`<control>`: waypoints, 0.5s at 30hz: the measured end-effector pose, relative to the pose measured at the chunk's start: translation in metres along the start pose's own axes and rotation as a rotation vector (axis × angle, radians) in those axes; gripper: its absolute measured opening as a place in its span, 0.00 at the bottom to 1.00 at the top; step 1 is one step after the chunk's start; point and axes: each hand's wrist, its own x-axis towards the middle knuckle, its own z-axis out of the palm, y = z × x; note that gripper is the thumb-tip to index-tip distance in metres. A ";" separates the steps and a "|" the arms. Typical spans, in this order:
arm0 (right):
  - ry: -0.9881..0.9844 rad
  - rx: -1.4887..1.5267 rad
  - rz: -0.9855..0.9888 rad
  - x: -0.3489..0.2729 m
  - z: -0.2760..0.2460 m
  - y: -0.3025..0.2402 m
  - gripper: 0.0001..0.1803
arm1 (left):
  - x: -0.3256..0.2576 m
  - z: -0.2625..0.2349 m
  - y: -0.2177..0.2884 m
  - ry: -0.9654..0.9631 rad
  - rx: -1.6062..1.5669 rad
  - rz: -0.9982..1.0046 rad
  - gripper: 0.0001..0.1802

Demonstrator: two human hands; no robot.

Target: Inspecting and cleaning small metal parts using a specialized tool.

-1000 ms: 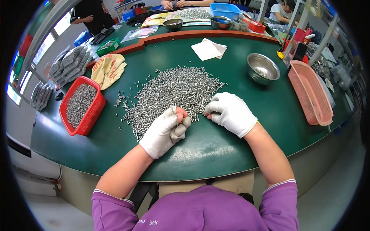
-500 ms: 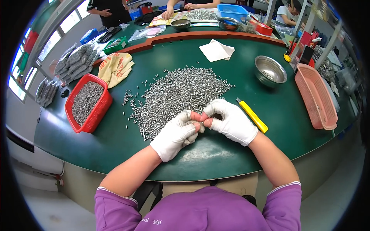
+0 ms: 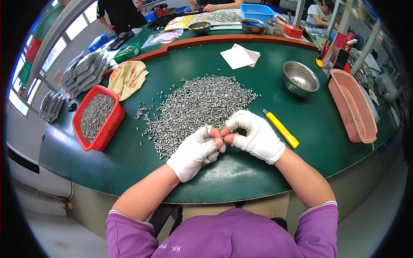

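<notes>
A wide heap of small silvery metal pins (image 3: 202, 101) lies in the middle of the green table. At its near edge my left hand (image 3: 195, 152), in a white glove with bare fingertips, pinches with thumb and forefinger. My right hand (image 3: 254, 136), gloved the same way, meets it there, its thumb and forefinger pressed together against the left fingertips. Something tiny sits between the fingertips, too small and covered to make out. A yellow utility knife (image 3: 281, 129) rests just right of my right hand.
Left stands a red basket (image 3: 118, 118) full of pins, beside a crumpled cream cloth (image 3: 128, 79) and bagged parts (image 3: 86, 71). Right are a steel bowl (image 3: 310, 88) and a pink basket (image 3: 344, 103). White paper (image 3: 236, 58) lies behind the heap. People work beyond the red-brown ledge (image 3: 206, 39).
My fingertips have shifted slightly against each other, still pinching in nearly the same spot. Across the table, a co-worker's hand has lifted off the yellow sheet.
</notes>
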 end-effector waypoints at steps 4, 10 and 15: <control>0.045 -0.123 -0.107 0.000 0.001 0.007 0.07 | 0.002 -0.003 -0.001 -0.034 0.007 -0.020 0.07; 0.090 -0.288 -0.299 -0.001 0.002 0.002 0.10 | -0.001 0.001 -0.003 -0.023 -0.077 -0.030 0.07; 0.072 -0.394 -0.331 0.001 -0.004 0.002 0.10 | -0.001 0.004 0.001 -0.100 -0.104 0.037 0.10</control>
